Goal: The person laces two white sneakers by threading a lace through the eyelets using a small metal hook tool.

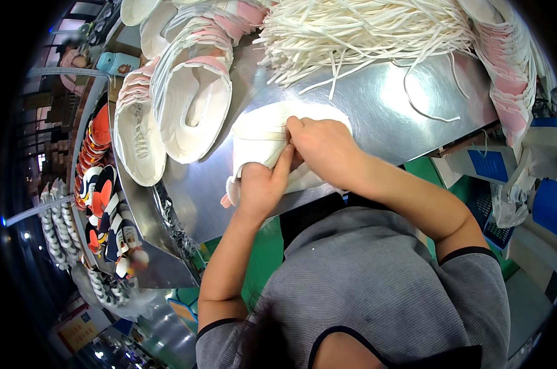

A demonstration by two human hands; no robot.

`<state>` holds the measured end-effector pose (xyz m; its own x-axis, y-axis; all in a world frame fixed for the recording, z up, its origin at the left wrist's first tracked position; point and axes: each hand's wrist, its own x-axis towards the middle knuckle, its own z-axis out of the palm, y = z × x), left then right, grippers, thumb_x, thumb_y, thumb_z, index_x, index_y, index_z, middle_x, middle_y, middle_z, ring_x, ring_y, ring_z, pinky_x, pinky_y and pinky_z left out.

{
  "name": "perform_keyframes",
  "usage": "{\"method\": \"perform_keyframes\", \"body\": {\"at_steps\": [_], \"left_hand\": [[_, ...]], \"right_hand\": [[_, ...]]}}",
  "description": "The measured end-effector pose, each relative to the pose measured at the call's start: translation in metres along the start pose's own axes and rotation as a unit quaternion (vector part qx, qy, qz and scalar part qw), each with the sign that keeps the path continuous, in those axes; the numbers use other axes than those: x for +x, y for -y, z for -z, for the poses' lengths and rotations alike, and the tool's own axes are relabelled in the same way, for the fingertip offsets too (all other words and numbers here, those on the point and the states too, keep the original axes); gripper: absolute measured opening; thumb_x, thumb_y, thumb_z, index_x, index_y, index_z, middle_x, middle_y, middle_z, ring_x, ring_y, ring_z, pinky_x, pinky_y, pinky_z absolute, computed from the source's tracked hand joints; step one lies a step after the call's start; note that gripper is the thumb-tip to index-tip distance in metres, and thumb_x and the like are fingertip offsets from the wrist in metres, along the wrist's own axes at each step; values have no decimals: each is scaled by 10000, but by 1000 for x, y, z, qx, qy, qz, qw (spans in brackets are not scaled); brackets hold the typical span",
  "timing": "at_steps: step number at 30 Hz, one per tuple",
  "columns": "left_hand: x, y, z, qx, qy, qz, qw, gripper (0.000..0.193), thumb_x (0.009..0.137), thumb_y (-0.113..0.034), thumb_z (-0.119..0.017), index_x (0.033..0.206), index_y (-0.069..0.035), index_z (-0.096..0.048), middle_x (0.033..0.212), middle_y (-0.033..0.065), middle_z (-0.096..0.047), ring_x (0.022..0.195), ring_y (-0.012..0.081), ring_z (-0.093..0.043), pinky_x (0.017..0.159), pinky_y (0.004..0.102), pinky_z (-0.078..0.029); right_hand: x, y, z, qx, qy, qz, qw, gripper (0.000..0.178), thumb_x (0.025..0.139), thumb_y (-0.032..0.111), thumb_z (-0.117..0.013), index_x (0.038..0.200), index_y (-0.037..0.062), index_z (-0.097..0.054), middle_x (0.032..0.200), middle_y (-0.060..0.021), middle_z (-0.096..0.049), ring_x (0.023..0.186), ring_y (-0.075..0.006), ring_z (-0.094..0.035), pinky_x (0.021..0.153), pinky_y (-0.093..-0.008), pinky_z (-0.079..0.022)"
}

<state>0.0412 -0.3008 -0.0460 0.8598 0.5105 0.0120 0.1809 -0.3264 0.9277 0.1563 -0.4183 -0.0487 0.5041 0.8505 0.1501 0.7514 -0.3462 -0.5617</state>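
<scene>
A white shoe upper [261,132] lies on the metal table in front of me, with a small pink tab [225,201] at its near left end. My left hand [263,184] is closed on it, the fingers tucked inside the opening and the thumb outside. Pressed against the front of the upper, my right hand [324,150] has its fingers bent into a pinch beside my left thumb. Whatever sits between those right fingertips is hidden by the hand. Both hands touch the same upper.
A heap of white laces [364,34] covers the table's far side, one loose lace [414,101] trailing forward. Nested white-and-pink uppers [195,74] stand at far left, more [509,80] at far right. Orange and black shoe parts [106,197] lie beyond the left edge; blue bins [549,203] stand right.
</scene>
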Motion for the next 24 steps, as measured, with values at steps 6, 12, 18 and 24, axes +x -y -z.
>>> {"method": "perform_keyframes", "body": {"at_steps": [6,12,18,24], "left_hand": [[13,-3,26,-96,142,233,957,182,955,-170,-624,993,-11,-705,905,14,-687,825,93,-597,725,275,-486],[23,-17,8,-10,53,161,985,341,830,-59,-760,1147,17,-661,1107,80,-698,967,157,-663,852,306,-528],[4,-45,47,-303,155,264,902,380,815,-46,-728,1176,10,-624,931,19,-599,836,118,-552,768,262,-456],[-52,-163,146,-669,-9,-138,730,200,805,37,-623,772,-134,-525,730,-19,-421,593,72,-370,580,252,-334]], "right_hand": [[8,-29,54,275,68,-108,953,189,964,178,-560,1081,31,-584,773,-108,-636,717,-210,-628,714,-310,-502],[0,-25,1,261,-46,-90,960,204,980,214,-540,1110,60,-570,916,-154,-698,822,-353,-676,724,-437,-515],[5,-22,-15,140,-92,-94,981,235,986,183,-536,1169,38,-555,934,-172,-698,831,-366,-672,734,-458,-514],[6,-20,-16,120,-123,-102,980,241,984,195,-542,1171,44,-563,958,-182,-701,840,-375,-673,745,-467,-517]]}}
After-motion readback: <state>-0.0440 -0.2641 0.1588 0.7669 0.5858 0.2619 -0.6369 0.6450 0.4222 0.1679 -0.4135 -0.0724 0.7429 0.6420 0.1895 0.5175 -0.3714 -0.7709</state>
